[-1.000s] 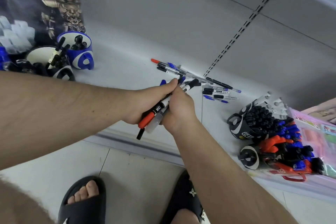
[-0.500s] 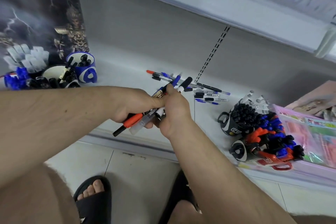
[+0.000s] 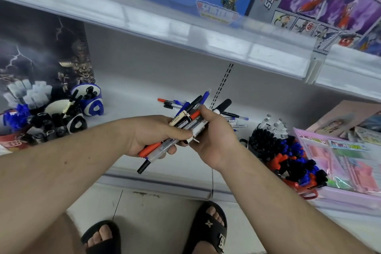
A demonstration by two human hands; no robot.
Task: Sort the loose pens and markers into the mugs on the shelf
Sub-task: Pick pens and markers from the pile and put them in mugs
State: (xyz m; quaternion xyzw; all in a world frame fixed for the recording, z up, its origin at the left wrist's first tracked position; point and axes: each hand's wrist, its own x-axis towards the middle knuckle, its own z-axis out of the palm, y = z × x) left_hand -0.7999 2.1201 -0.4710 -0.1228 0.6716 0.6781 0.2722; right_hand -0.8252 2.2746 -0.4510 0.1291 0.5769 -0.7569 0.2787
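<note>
Both hands are on one bundle of pens and markers [image 3: 185,128]: left hand [image 3: 152,136] wrapped round it, right hand [image 3: 214,138] pinching its upper end. Loose pens [image 3: 175,103] lie just beyond, mugs [image 3: 90,99] off left.

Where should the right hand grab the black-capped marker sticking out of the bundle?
Pinch the black-capped marker by its cap end, coming from the upper right. That end juts free past the right hand, while its barrel is packed among the bundle gripped by the left hand.
</note>
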